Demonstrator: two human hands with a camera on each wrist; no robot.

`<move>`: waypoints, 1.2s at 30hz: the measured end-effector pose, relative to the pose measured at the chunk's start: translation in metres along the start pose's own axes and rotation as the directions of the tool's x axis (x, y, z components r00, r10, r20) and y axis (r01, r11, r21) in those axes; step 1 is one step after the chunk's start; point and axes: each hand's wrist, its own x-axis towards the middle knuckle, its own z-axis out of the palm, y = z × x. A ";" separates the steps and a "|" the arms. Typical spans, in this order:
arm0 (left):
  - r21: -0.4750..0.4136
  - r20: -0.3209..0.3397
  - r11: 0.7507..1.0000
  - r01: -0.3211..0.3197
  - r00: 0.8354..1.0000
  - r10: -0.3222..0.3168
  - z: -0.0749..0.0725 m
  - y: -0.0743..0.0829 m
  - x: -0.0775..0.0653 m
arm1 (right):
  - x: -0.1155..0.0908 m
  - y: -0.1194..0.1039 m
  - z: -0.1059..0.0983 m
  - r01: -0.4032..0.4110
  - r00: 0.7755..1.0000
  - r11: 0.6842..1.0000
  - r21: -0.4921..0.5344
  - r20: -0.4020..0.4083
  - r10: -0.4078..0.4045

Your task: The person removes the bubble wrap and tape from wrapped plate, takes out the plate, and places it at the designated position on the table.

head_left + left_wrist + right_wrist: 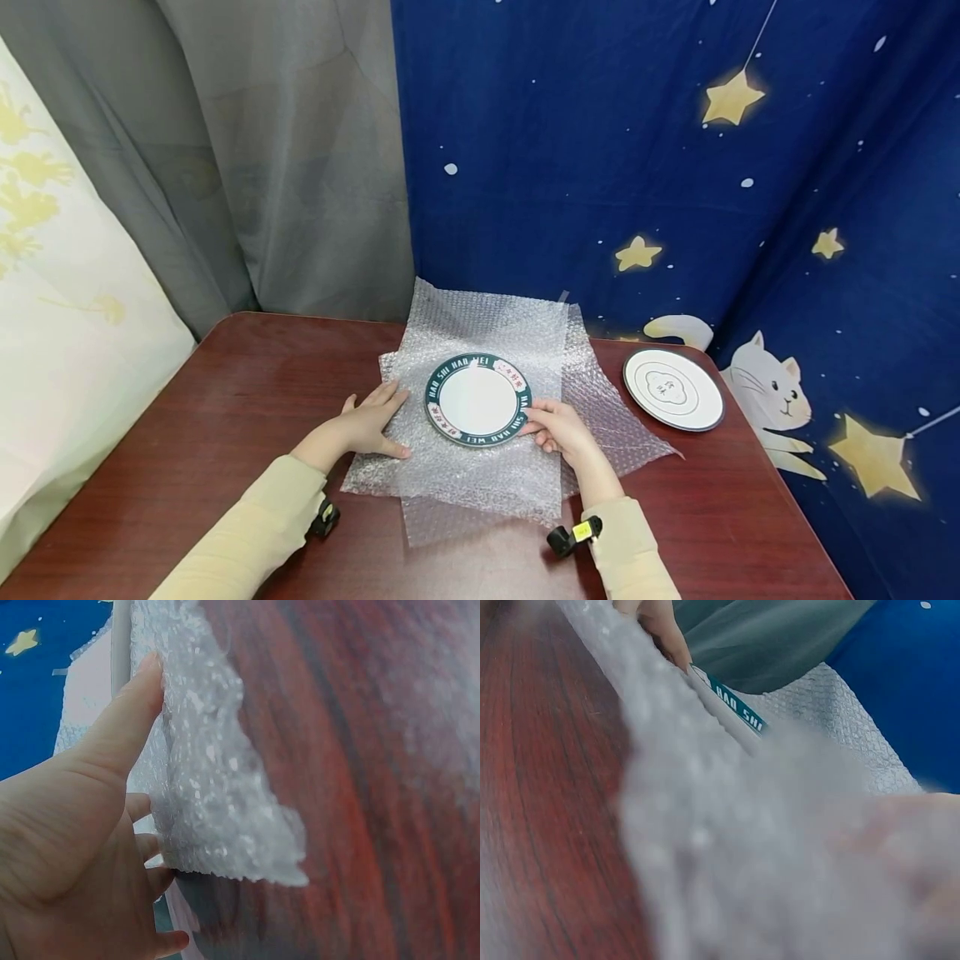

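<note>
We see a green-rimmed plate (477, 400) lying face up in the middle of a sheet of bubble wrap (487, 333) spread flat on the desk (225, 400). The right hand (558, 427) is at the plate's right edge, its fingers (534, 414) curled and pinching the rim there. The left hand (367, 423) lies on the wrap just left of the plate, fingers straight and relaxed; in the left wrist view its thumb (124, 720) rests against a raised fold at the wrap's edge, but nothing is gripped. As we judge it, the work is at an early stage: the plate is placed on the wrap, yet no side of the sheet is folded over it, so all the covering is left to do. Farther right, well apart from the wrap, a second plate (672, 388) with a dark rim sits bare on the desk. Beyond the far edge hang a grey curtain (300, 167) and a blue cloth (637, 150) with stars and a cat.
</note>
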 end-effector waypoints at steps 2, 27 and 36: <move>-0.003 -0.001 1.000 -0.002 1.000 0.002 0.000 -0.001 0.000 | 0.000 -0.001 0.002 0.001 1.000 1.000 -0.008 -0.016 -0.001; -0.065 -0.005 0.998 0.004 1.000 -0.004 0.001 -0.002 -0.001 | -0.007 -0.001 0.007 0.047 0.996 0.993 -0.105 -0.076 -0.055; -0.065 -0.001 0.998 0.006 1.000 -0.006 0.001 -0.002 -0.001 | -0.005 0.006 0.006 0.066 0.994 0.996 -0.062 -0.084 -0.071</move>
